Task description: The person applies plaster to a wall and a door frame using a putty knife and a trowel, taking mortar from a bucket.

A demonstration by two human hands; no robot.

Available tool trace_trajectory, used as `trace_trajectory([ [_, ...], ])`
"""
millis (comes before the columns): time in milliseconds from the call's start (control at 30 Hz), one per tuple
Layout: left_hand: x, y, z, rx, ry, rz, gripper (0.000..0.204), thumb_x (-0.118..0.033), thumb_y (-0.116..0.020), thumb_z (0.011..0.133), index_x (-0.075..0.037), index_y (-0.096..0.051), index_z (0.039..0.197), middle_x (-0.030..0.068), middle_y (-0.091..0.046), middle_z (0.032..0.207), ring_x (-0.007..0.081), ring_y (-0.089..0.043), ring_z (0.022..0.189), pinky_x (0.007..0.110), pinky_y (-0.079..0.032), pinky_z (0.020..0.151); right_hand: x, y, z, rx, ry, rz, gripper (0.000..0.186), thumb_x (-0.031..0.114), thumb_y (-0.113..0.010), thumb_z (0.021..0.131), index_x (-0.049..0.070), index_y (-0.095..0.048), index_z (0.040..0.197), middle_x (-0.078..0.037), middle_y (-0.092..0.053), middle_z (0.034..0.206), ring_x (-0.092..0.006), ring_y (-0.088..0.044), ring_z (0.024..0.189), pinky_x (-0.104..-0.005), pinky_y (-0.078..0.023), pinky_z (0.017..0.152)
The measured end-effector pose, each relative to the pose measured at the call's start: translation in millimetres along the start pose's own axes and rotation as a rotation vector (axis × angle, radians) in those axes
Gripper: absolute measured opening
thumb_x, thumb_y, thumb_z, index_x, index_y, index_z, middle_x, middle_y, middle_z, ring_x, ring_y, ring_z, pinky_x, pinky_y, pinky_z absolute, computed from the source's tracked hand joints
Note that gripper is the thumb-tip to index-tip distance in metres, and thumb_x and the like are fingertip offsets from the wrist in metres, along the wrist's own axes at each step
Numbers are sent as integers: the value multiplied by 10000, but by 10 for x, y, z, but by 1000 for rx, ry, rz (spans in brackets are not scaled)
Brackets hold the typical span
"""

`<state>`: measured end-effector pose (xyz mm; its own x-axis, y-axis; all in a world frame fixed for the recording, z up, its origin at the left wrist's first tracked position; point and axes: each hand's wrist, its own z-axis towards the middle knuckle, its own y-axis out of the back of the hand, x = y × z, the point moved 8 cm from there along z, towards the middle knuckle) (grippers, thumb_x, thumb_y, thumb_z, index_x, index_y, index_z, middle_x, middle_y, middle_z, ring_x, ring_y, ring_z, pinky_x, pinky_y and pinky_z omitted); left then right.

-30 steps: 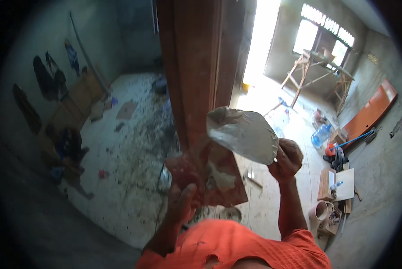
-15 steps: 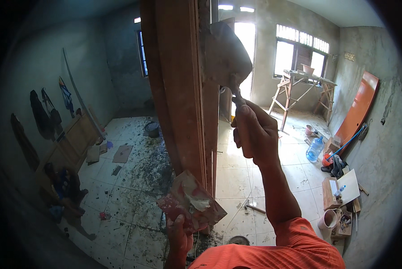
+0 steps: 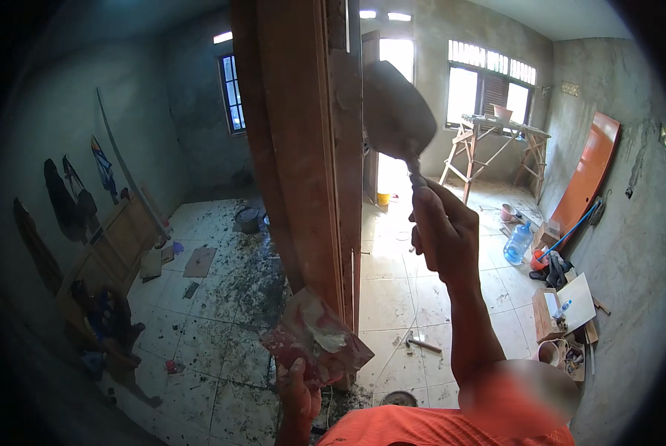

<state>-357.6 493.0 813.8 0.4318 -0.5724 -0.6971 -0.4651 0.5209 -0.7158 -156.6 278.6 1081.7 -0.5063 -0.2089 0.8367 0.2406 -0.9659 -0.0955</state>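
My right hand (image 3: 452, 227) is raised and wrapped round the handle of a trowel (image 3: 401, 111). Its broad, dark blade points up and stands just right of a brown wooden door frame (image 3: 296, 149). Lower down, my left hand (image 3: 299, 390) grips a flat reddish plate (image 3: 351, 358) from below, thumb along its near edge. Pale paste (image 3: 329, 340) lies on the plate, which is close to the foot of the frame as I see it. Whether the trowel blade carries any paste cannot be made out.
Left of the frame, dark debris (image 3: 251, 290) covers tiles near a bucket (image 3: 247, 219); a person (image 3: 106, 320) sits by the wall. On the right are a hammer (image 3: 426, 346), a blue water jug (image 3: 518, 244), boxes (image 3: 548, 312), a leaning orange panel (image 3: 589, 178) and a wooden scaffold (image 3: 470, 152).
My right hand has moved the trowel right and slightly down, so its blade now stands off the door frame edge. My left hand and the plate have stayed nearly in place.
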Motion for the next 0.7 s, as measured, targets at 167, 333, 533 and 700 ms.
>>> trace_trajectory([
  [167,-26,72,8,11,-16,-17,388,-54,-557,939,-130,-494,1314,7,-626,1037,126,-653,828,282,-570,649,235,-48,9,-80,76,114,416,293,-570,1057,-41,-632,1297,-65,-597,757,-75,-520,461,-242,-424,415],
  [333,-32,87,45,-79,-35,1,331,-50,-560,945,-111,-517,1267,11,-627,1002,104,-631,799,242,-521,593,347,-325,137,71,32,66,416,317,-584,1045,-2,-641,1306,-35,-600,762,-75,-555,519,-234,-439,451],
  [533,-45,128,66,68,-23,-12,363,-31,-554,927,-93,-494,1280,3,-595,977,102,-593,762,240,-501,602,237,-305,115,138,24,10,456,365,-615,1021,14,-646,1311,-23,-597,762,-70,-555,538,-237,-455,473],
  [700,-29,269,111,-35,-2,-7,368,-20,-543,931,-92,-492,1288,13,-591,1049,121,-610,886,281,-543,750,-59,-298,-137,127,-33,-28,474,367,-619,1025,-8,-632,1313,-13,-597,728,-60,-553,557,-248,-461,492],
])
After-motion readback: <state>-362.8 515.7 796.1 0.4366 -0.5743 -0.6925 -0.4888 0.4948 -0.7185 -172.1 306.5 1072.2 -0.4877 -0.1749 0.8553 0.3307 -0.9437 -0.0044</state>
